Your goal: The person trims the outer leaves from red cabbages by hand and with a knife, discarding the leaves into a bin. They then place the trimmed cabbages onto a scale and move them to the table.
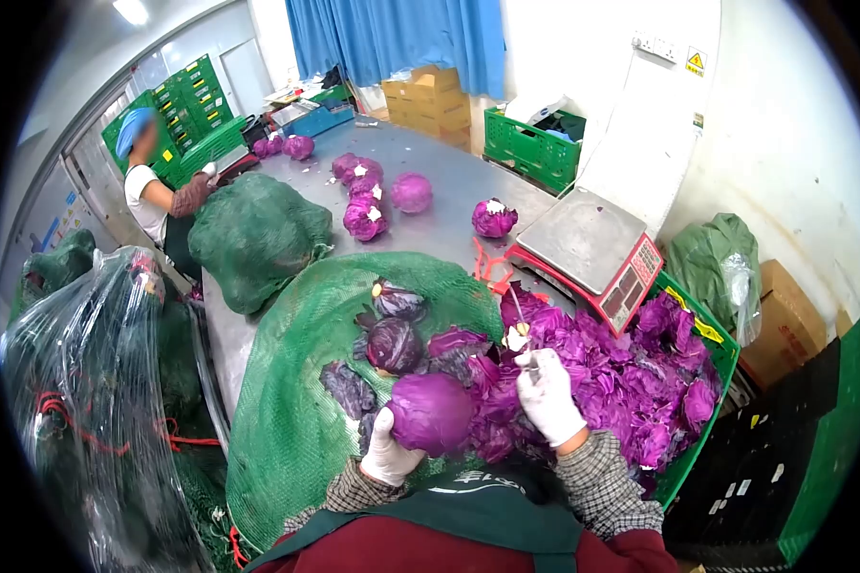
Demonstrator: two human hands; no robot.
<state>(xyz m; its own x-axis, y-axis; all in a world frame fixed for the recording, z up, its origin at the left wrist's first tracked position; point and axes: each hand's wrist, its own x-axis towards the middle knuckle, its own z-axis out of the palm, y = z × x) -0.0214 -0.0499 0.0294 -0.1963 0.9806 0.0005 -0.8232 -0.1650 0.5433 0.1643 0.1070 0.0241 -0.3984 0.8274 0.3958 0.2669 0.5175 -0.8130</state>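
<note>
My left hand [390, 451], in a white glove, is closed around the side of a round purple cabbage [432, 413] in front of my body. My right hand [549, 393], also gloved, is shut on a knife [519, 311] whose thin blade points away from me; its handle is hidden in my fingers. A pale piece of cabbage stem [516, 336] shows against the blade. Under and beyond my left hand lies an open green mesh sack [287, 401] with several darker cabbages [395, 346] on it. Loose purple leaves [612, 382] heap up beside my right hand.
A red scale [588, 244] stands on the metal table [440, 153] above the green crate [702, 401] of leaves. Trimmed cabbages [412, 192] sit farther back. A full mesh sack [258, 234] lies at left, near a co-worker [153, 186] in a blue cap.
</note>
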